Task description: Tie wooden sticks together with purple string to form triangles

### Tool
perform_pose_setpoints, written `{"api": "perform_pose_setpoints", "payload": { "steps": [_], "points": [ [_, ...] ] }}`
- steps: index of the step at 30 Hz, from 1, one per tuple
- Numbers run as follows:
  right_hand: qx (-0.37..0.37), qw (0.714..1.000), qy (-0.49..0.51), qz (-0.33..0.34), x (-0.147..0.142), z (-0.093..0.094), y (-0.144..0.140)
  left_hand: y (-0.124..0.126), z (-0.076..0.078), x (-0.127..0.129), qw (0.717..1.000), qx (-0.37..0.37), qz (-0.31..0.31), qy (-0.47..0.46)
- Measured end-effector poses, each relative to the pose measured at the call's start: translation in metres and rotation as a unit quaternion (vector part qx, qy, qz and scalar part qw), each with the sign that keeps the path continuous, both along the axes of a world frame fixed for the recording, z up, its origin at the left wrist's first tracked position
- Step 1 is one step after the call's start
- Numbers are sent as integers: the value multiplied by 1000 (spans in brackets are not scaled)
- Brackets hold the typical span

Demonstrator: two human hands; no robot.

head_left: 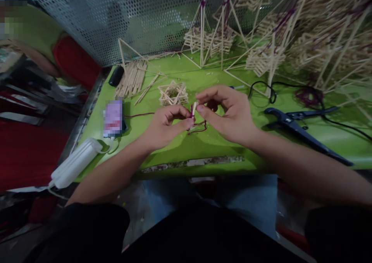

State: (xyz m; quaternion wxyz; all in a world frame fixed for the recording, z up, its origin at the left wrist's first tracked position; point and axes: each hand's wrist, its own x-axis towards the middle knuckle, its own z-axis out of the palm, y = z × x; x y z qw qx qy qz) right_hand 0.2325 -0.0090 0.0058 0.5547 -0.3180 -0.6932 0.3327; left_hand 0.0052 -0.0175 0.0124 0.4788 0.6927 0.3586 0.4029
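Over the front middle of the green table, my left hand [171, 123] pinches short pale wooden sticks [194, 109] between thumb and forefinger. Purple string [205, 126] is wound at the sticks and hangs in a loop beneath them; more of it runs left across the table. My right hand [228, 110] is closed in a pinch at the sticks' upper end, its other fingers curled. Just behind my left hand lies a small star-shaped frame of stacked sticks [173, 93]. Exactly how many sticks I hold is hidden by my fingers.
Loose sticks [132, 79] lie in a pile beside a black object [116, 76]. A phone [113, 117] and white power strip [76, 163] are at left. Blue-handled pliers-like tool [290, 121] rests at right. Stick lanterns [266, 57] stand behind; another person [35, 34] is at far left.
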Motion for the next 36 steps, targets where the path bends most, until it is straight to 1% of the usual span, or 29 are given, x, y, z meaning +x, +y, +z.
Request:
{"api": "perform_pose_setpoints", "payload": {
  "steps": [2,5,8,15,17,22,24,26,28,30,33,36],
  "points": [
    [-20,999,-13,26,0,1,2,0,-1,0,999,30,21,27],
    [-43,997,-52,34,0,2,1,-2,-1,2,993,74,58,78],
    [-54,995,-71,32,0,4,-1,-4,1,5,989,81,70,100],
    [-67,994,-72,55,0,6,1,-4,3,7,986,93,76,119],
    [-49,994,-73,66,1,7,1,-4,2,7,985,100,73,120],
    [46,992,-96,71,5,7,0,-4,1,7,985,110,79,108],
    [48,992,-95,71,5,6,1,-4,2,6,985,106,76,112],
    [31,993,-93,59,5,4,3,-5,2,7,985,103,73,120],
    [13,994,-102,48,4,3,5,-6,1,7,983,112,71,129],
    [3,992,-113,54,3,3,6,-7,-1,8,980,128,70,138],
    [10,991,-114,71,3,5,7,-8,-3,9,978,138,64,144],
    [48,990,-117,69,5,6,7,-9,-2,9,978,137,58,147]
  ]
}}
